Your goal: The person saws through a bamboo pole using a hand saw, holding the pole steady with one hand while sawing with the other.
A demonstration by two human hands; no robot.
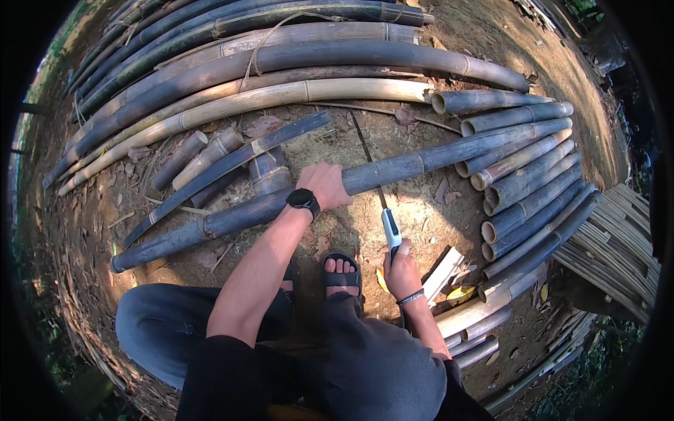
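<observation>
Left hand (325, 184) grip closed around long dark bamboo pole (393, 167) lying across bare ground (421, 210); right hand (401, 272) grip closed on white-handled saw (390, 228), blade against pole.

The left arm is stretched forward from the lower edge, bare to the sleeve, and the left hand (325, 184) is laid palm down with fingers curled (a black watch is worn at the wrist). The right hand (401, 270) is held nearer the body, closed in a fist, a band worn at the wrist.
</observation>
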